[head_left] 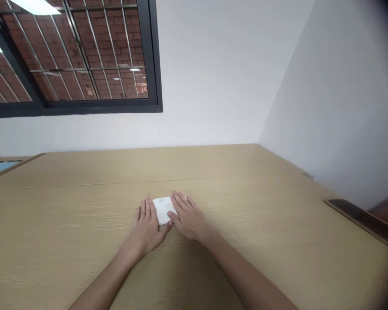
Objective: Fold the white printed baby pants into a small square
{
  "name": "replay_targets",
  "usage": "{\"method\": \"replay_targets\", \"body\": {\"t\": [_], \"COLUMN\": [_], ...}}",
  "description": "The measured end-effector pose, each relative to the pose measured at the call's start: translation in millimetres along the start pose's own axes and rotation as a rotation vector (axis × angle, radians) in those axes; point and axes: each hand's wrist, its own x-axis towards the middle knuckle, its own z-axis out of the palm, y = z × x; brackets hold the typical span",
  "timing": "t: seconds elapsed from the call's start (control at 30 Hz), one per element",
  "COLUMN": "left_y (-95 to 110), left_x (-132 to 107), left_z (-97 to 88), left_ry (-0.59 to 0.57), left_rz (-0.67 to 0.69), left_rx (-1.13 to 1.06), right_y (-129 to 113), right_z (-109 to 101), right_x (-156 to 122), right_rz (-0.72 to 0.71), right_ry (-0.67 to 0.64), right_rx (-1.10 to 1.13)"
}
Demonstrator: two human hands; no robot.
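Note:
A small white sheet [163,209], perhaps a folded tissue or cloth with faint marks on it, lies flat on the wood-coloured surface [84,241]. My left hand [148,226] rests flat at its left edge, fingers stretched forward and thumb reaching in toward the right. On the other side, my right hand [188,217] lies flat over the sheet's right part, fingers extended and covering that portion. The two thumbs come close together at the sheet's near edge. Neither hand grasps anything.
Beyond the surface stands a white wall [210,86] with a dark-framed window [155,64] and metal bars at upper left. Another wall [342,116] closes the right side. A dark, wood-edged recess [362,217] sits at right; a blue item [0,168] shows past the left edge.

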Motion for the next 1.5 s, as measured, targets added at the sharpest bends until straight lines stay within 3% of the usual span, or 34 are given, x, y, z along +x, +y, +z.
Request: {"method": "replay_targets", "body": {"t": [0.13,0.27,0.33,0.47,0.63,0.87,0.97,1.03,1.13,1.2,1.27,1.33,1.43,1.5], "left_y": [-6,3,7,9,2,-7,-3,2,12,17,21,23,25,26], "left_x": [5,5,4,3,7,15,14,12,7,4,0,-3,-6,-8], "left_z": [-9.1,-29.2,-37.4,-41.3,-32.9,-34.0,-48.5,-58.3,-65.8,-66.2,-66.0,-66.7,-67.8,-67.0], "left_ry": [0.083,0.152,0.153,0.144,0.136,0.193,0.225,0.202,0.067,-0.043,-0.144,-0.157,-0.001,0.082], "left_rz": [0.083,0.324,0.377,0.348,0.331,0.343,0.311,0.247,0.089,0.024,0.016,0.042,0.144,0.209], "left_rx": [-0.001,-0.071,-0.127,-0.167,-0.188,-0.253,-0.275,-0.380,-0.729,-0.858,-0.790,-0.594,-0.337,-0.301], "right_y": [9,11,8,6,24,38,34,31,28,30,33,37,42,41], "right_z": [-7,-24,-33,-39,-26,-13,-22,-28,-30,-25,-19,-15,-17,-22], "right_x": [0,-3,-5,-7,-7,1,4,5,7,8,9,10,12,11], "right_rz": [0.056,-0.041,-0.093,-0.118,-0.122,-0.098,-0.023,0.055,0.246,0.435,0.578,0.624,0.611,0.557], "right_ry": [0.046,0.102,0.073,-0.002,-0.042,0.135,0.191,0.162,0.109,0.115,0.136,0.195,0.326,0.402], "right_rx": [-0.001,0.021,0.056,0.111,0.175,0.275,0.463,0.685,0.960,1.024,1.020,0.964,0.799,0.717]}}
